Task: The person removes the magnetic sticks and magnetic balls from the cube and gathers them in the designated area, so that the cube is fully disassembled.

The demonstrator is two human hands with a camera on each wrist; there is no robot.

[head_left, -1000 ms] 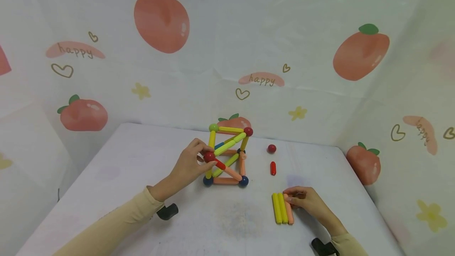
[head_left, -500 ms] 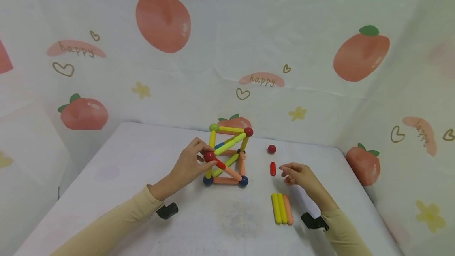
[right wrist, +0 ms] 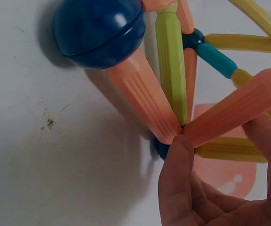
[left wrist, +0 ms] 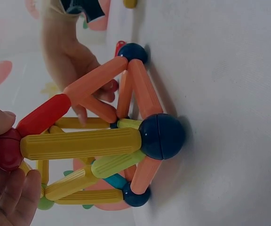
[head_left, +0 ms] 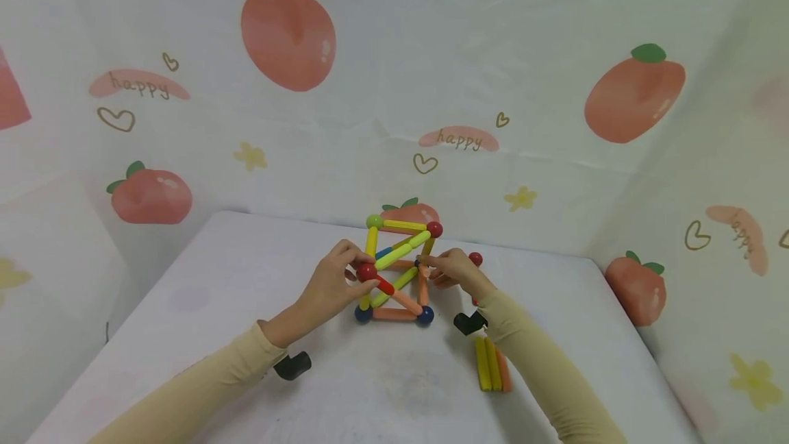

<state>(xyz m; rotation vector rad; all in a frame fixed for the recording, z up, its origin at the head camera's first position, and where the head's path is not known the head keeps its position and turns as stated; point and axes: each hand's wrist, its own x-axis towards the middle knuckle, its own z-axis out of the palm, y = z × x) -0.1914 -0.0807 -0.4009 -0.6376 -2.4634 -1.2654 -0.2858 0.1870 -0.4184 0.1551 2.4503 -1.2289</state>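
A frame of magnetic sticks (head_left: pixel 394 314) and balls stands on the table. My left hand (head_left: pixel 329 283) pinches the red ball (left wrist: pixel 3 151) at its upper near corner. From that ball a short red stick (left wrist: pixel 46 114) leads into a pink stick (left wrist: pixel 98 76), which runs down to a blue ball (left wrist: pixel 132 53). My right hand (head_left: pixel 459 270) is at the frame's far right side. There its thumb and finger grip a pink stick (right wrist: pixel 239 107) whose lower end meets the far blue ball (right wrist: pixel 162 149); the other end is free.
Two yellow sticks (head_left: pixel 487 366) and a pink one (head_left: pixel 503 370) lie side by side at the right, partly under my right sleeve (head_left: pixel 536 355). A loose red ball (head_left: pixel 476 259) sits beyond my right wrist. My right arm mostly covers a short red stick (head_left: pixel 474 302).
My right hand has left the row of sticks, passed the short red stick and reached the frame, where it grips the free-ended pink stick. My left hand stays on the red ball.
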